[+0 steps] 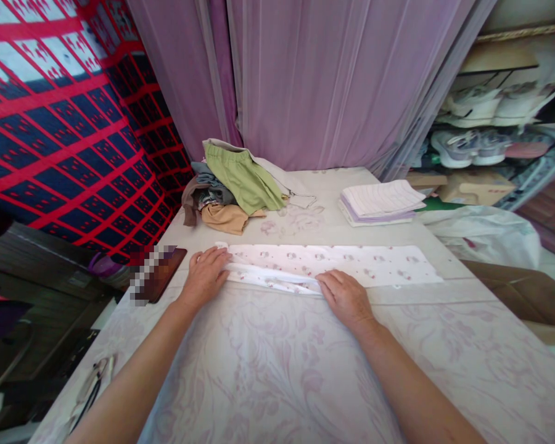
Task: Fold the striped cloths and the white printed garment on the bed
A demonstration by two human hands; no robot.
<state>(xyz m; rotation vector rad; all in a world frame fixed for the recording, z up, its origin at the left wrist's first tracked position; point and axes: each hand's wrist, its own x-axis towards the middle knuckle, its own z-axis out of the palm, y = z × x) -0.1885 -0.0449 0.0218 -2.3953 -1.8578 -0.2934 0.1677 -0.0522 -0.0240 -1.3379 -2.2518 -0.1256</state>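
A long strip of white printed cloth (342, 259), dotted with small reddish figures, lies crosswise on the table. Its near edge is turned up into a narrow fold toward the left half. My left hand (205, 275) is at the strip's left end, thumb and fingers closed around the cloth there. Farther right, my right hand (348, 300) pinches the near edge at the end of the turned-up part. The right portion of the strip lies flat beyond my right hand. Whether the cloth is a garment I cannot tell.
Behind the strip sit a heap of crumpled clothes (240, 179) and a folded stack of cloths (382, 202). A dark phone-like object (169, 274), partly pixelated, lies left. Glasses (95, 376) rest near the left edge. Shoes (472, 148) stand on a rack at right.
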